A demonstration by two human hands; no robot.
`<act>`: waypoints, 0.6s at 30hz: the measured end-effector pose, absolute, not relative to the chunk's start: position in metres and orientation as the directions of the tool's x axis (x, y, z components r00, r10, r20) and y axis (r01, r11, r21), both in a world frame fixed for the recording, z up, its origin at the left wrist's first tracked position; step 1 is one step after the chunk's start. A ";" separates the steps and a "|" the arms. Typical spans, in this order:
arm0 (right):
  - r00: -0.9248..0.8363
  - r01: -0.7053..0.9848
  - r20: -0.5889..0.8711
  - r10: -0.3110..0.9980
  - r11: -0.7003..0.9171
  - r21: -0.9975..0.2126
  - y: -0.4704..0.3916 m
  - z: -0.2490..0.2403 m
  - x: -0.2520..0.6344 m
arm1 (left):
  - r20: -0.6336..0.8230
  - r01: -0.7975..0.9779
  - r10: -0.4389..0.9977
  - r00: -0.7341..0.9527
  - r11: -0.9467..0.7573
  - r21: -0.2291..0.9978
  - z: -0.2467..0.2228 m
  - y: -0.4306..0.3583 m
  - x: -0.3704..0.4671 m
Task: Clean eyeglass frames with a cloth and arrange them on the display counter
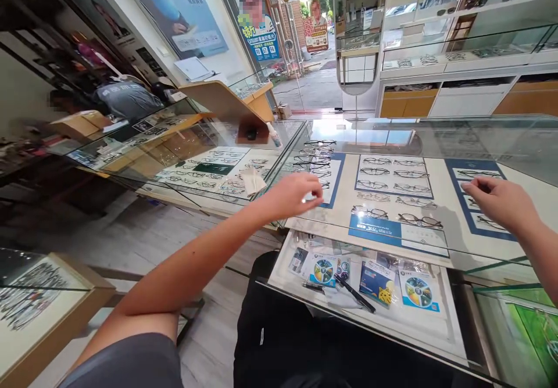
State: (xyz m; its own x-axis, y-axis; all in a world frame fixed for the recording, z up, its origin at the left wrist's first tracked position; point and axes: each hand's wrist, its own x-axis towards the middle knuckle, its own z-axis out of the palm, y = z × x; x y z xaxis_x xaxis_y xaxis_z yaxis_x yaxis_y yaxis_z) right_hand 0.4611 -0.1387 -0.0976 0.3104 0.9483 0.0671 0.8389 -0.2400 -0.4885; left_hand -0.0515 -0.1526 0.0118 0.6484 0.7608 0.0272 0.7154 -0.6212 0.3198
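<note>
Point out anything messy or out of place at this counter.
The drawer stands pulled out, its contents loosely strewn, a long black pen lying aslant. A pale cloth sits rumpled on the glass. I see no spill.

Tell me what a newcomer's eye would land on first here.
Probably the open drawer at the person's lap, with its bright round-picture cards and dark pens. Next, the rows of eyeglasses under the glass counter beyond it, with the left hand and right hand above on either side.
</note>
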 end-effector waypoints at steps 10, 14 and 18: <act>0.251 0.860 0.128 0.960 -0.160 -0.485 -0.139 -0.097 0.462 | -0.056 0.813 0.818 0.573 -0.558 0.167 -0.003 -0.052 -0.085; 0.255 0.874 0.106 0.961 -0.182 -0.450 -0.137 -0.098 0.463 | -0.191 0.826 0.805 0.562 -0.559 0.071 0.000 -0.047 -0.075; 0.258 0.877 0.083 0.963 -0.197 -0.439 -0.137 -0.098 0.462 | -0.212 0.836 0.813 0.542 -0.548 0.033 0.006 -0.050 -0.067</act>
